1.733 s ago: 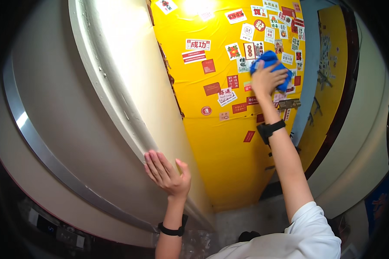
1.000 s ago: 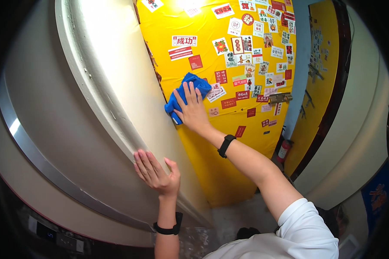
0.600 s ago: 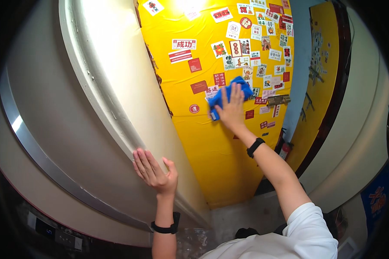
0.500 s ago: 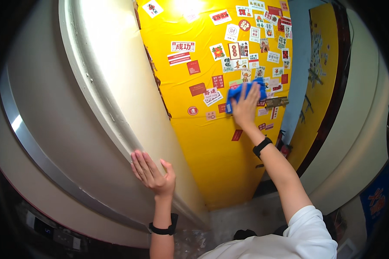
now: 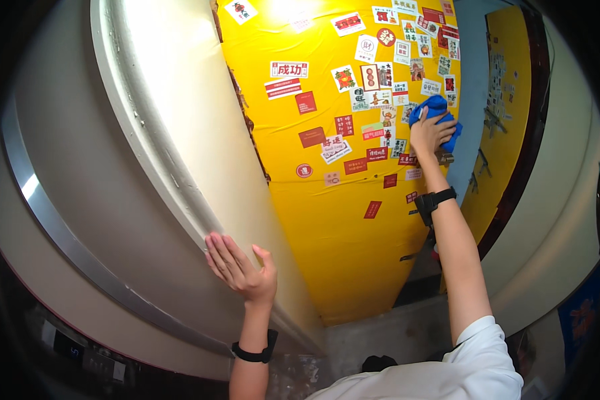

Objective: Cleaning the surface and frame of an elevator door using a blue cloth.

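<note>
My right hand [image 5: 430, 133] is raised and presses a crumpled blue cloth [image 5: 437, 110] against the right edge of a tall yellow panel [image 5: 340, 220] covered with several red and white stickers. My left hand [image 5: 240, 267] lies flat, fingers spread, on the cream wall [image 5: 180, 153] left of the panel, holding nothing. Both wrists wear black bands.
A grey metal strip [image 5: 67, 240] curves along the wall at far left. Right of the cloth runs a pale blue strip [image 5: 472, 87], then another yellow stickered panel [image 5: 510, 100] with a dark frame. A grey floor patch [image 5: 393, 333] lies below.
My right hand swept the blue cloth across the yellow panel, from its upper right to the middle, then back to the right edge. My left hand stayed on the wall.
</note>
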The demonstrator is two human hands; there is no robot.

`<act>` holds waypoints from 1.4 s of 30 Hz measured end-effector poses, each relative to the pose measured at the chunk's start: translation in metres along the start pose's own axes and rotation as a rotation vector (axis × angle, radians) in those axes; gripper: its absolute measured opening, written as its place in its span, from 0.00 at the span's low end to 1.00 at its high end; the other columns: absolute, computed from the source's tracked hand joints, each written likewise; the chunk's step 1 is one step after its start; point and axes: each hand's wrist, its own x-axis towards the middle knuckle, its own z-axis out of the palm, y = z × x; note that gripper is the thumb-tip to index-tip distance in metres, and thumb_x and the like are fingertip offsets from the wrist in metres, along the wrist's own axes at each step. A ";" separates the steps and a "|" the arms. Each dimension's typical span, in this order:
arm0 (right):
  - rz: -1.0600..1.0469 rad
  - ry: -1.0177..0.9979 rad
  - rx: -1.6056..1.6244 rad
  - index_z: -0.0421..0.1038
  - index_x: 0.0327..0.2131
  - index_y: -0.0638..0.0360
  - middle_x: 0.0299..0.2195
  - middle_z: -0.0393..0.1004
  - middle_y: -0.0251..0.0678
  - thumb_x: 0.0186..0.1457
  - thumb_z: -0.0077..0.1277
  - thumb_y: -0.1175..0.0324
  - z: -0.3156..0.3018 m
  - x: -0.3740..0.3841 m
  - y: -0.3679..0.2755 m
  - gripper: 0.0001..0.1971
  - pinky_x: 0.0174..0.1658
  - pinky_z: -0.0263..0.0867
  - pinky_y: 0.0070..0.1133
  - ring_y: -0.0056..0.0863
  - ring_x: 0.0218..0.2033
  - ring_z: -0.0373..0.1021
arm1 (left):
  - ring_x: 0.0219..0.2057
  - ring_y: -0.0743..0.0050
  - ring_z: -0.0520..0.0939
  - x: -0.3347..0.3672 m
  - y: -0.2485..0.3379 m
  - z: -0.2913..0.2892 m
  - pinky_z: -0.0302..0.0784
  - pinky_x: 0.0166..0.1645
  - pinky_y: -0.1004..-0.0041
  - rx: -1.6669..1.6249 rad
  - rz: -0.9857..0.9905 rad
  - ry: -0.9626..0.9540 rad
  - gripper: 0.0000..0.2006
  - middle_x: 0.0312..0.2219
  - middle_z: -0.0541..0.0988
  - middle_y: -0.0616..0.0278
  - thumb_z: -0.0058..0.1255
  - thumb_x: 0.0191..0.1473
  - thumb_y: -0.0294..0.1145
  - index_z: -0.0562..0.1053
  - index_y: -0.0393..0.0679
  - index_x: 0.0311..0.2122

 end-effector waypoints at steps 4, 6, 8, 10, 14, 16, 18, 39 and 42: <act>-0.267 0.104 0.100 0.37 0.66 0.74 0.64 0.30 0.78 0.66 0.31 0.44 -0.011 -0.028 -0.069 0.42 0.66 0.30 0.56 0.76 0.65 0.30 | 0.63 0.39 0.64 -0.001 -0.004 0.000 0.57 0.66 0.48 0.016 0.004 0.002 0.35 0.62 0.62 0.37 0.50 0.49 0.26 0.58 0.29 0.63; -0.369 0.168 0.180 0.41 0.65 0.76 0.63 0.32 0.80 0.65 0.34 0.45 -0.013 -0.053 -0.104 0.42 0.65 0.29 0.58 0.79 0.64 0.30 | 0.63 0.39 0.64 -0.001 -0.003 0.000 0.57 0.66 0.48 0.013 0.004 -0.001 0.35 0.62 0.62 0.37 0.50 0.49 0.26 0.58 0.29 0.63; -0.455 0.191 0.167 0.42 0.65 0.76 0.63 0.32 0.81 0.64 0.36 0.46 -0.014 -0.087 -0.139 0.42 0.65 0.28 0.58 0.79 0.64 0.30 | 0.63 0.38 0.64 0.000 -0.006 -0.001 0.57 0.66 0.48 0.023 0.008 -0.006 0.35 0.62 0.62 0.37 0.50 0.49 0.26 0.58 0.29 0.63; -0.503 0.135 0.185 0.43 0.65 0.77 0.63 0.32 0.81 0.64 0.38 0.46 -0.024 -0.122 -0.170 0.42 0.65 0.28 0.58 0.79 0.65 0.30 | 0.63 0.39 0.65 0.000 -0.006 -0.002 0.57 0.66 0.48 0.020 0.004 -0.007 0.34 0.62 0.62 0.37 0.50 0.49 0.25 0.58 0.29 0.63; -0.674 0.016 0.179 0.49 0.65 0.71 0.64 0.36 0.77 0.61 0.43 0.45 -0.027 -0.179 -0.200 0.41 0.67 0.29 0.55 0.74 0.66 0.32 | 0.63 0.40 0.65 -0.003 -0.005 0.001 0.57 0.66 0.49 0.008 0.007 -0.011 0.34 0.62 0.62 0.38 0.50 0.49 0.25 0.59 0.29 0.63; -0.747 -0.041 0.163 0.51 0.65 0.68 0.65 0.38 0.75 0.61 0.44 0.46 -0.029 -0.208 -0.207 0.39 0.67 0.30 0.53 0.71 0.67 0.34 | 0.63 0.40 0.65 -0.004 -0.007 0.001 0.57 0.66 0.49 0.005 0.013 -0.007 0.34 0.62 0.63 0.38 0.50 0.49 0.26 0.59 0.29 0.63; -0.811 -0.077 0.182 0.52 0.65 0.65 0.65 0.39 0.72 0.61 0.44 0.47 -0.026 -0.226 -0.206 0.38 0.68 0.32 0.52 0.68 0.67 0.36 | 0.63 0.40 0.65 -0.003 -0.007 0.001 0.57 0.66 0.49 0.003 0.013 -0.005 0.34 0.62 0.63 0.38 0.50 0.49 0.26 0.59 0.29 0.63; -0.876 -0.188 0.021 0.48 0.67 0.59 0.68 0.40 0.59 0.59 0.48 0.48 -0.026 -0.173 -0.034 0.40 0.69 0.34 0.46 0.56 0.70 0.36 | 0.63 0.40 0.65 -0.002 -0.009 -0.002 0.57 0.66 0.50 -0.031 0.027 0.010 0.35 0.62 0.63 0.38 0.52 0.47 0.24 0.60 0.29 0.63; -0.856 -0.162 -0.009 0.46 0.67 0.63 0.68 0.39 0.62 0.60 0.47 0.48 -0.033 -0.141 -0.016 0.40 0.69 0.34 0.47 0.58 0.70 0.35 | 0.63 0.41 0.65 0.000 -0.007 -0.004 0.57 0.66 0.50 -0.031 0.029 0.008 0.35 0.62 0.63 0.38 0.51 0.47 0.24 0.59 0.29 0.63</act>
